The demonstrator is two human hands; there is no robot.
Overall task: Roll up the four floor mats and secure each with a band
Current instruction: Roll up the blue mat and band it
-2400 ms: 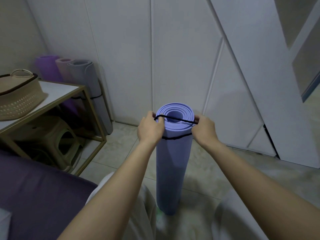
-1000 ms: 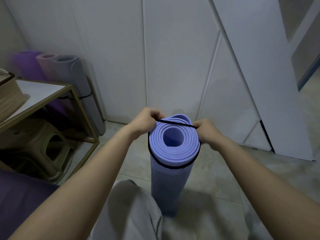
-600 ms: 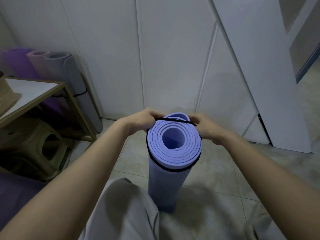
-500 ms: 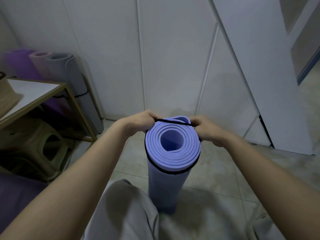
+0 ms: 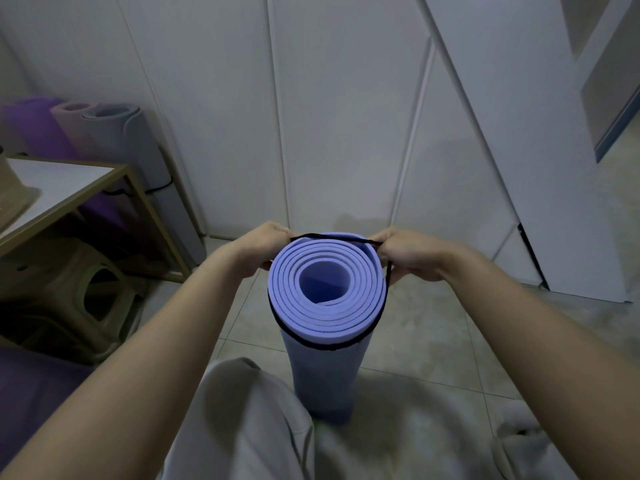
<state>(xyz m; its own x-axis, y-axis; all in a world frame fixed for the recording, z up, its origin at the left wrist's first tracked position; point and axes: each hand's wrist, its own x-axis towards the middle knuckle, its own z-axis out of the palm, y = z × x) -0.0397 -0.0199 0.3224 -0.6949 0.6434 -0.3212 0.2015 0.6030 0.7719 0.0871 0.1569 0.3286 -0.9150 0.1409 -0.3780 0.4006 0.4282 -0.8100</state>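
On the tiles before you the blue mat stands upright. Your left hand and right hand pinch the black band, whose far side has crept from mid-opening to the back rim: nearly on.

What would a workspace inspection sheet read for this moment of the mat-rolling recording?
Surface: tiled floor; the blue mat stands on it.
Job's things: blue mat is rolled and upright on end. The black band loops under the near side of its top, with the far side stretched over the top. The purple mat, pink mat and grey mat stand rolled in the left corner.
Clutter: basket on the side table; stool beneath.
Hands: left hand and right hand each pinch the band beside the roll's top.
Cables: nothing seen.
Surroundings: white panelled wall; white door at right.
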